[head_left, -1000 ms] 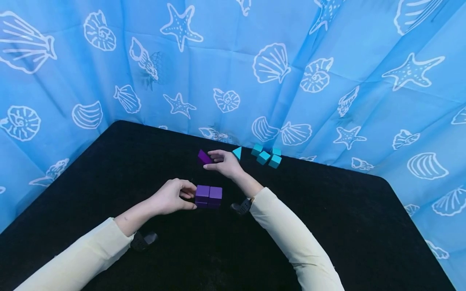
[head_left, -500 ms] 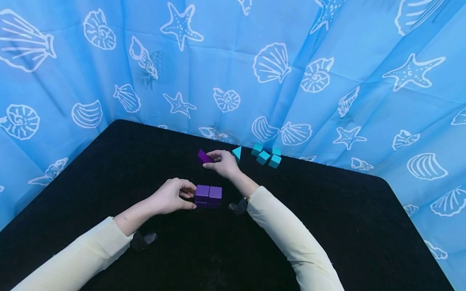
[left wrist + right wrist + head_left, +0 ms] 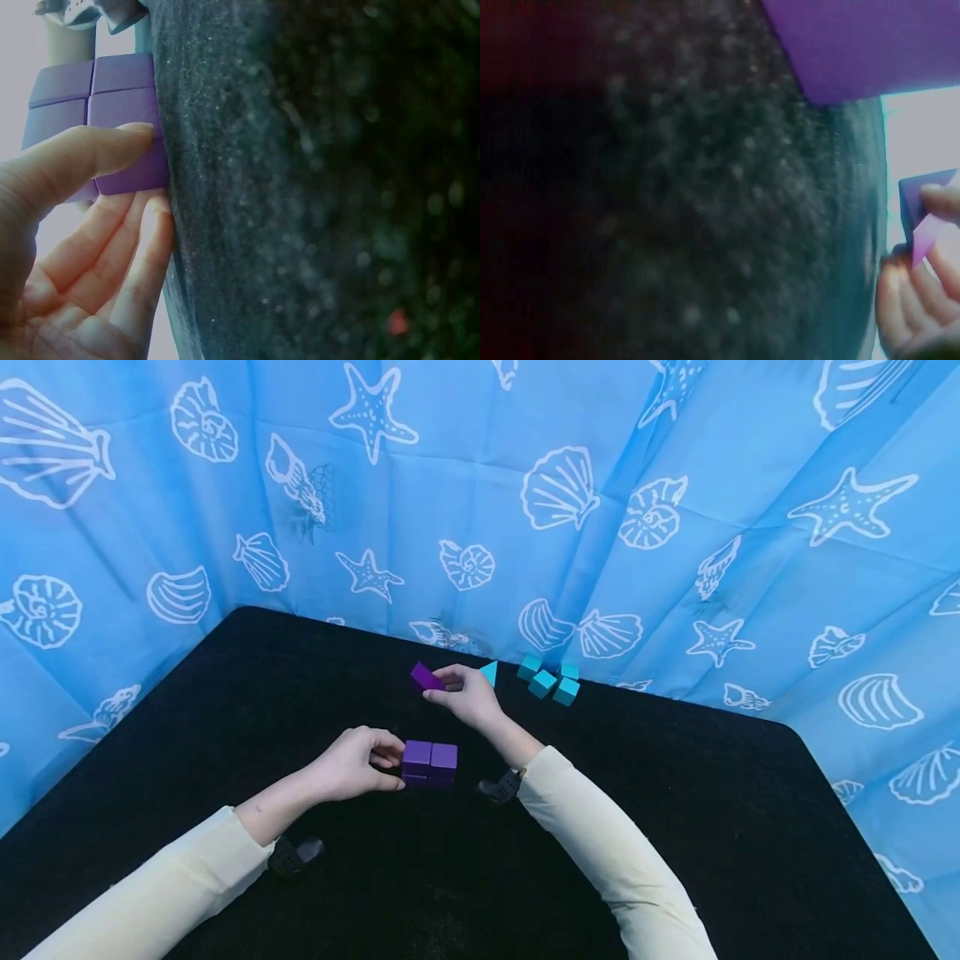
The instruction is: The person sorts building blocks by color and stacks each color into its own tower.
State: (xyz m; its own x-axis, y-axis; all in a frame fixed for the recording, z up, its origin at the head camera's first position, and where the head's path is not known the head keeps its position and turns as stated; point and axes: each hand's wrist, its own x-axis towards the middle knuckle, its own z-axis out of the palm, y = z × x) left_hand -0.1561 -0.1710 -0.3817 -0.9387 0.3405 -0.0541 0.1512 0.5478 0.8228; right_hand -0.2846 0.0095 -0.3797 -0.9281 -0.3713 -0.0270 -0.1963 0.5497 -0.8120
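Note:
In the head view my left hand (image 3: 360, 766) pinches the left end of a small stack of purple cubes (image 3: 430, 763) standing on the black table. The left wrist view shows its thumb (image 3: 97, 154) across the near face of the cubes (image 3: 124, 109), with the other fingers beneath their lower side. Farther back, my right hand (image 3: 467, 695) grips a purple triangular block (image 3: 426, 677), which tilts out from the fingertips to the left. The right wrist view catches this block (image 3: 911, 202) between thumb and fingers at its right edge.
Behind the right hand a turquoise triangular block (image 3: 490, 672) is partly hidden. Several turquoise cubes (image 3: 543, 685) sit together to its right, near the table's back edge. A blue curtain (image 3: 480, 510) with white shells hangs behind the black table (image 3: 300, 677).
My right hand has shifted slightly to the right and raised and tilted the purple triangular block. It now covers more of the turquoise triangular block. The left hand and the cubes stay put.

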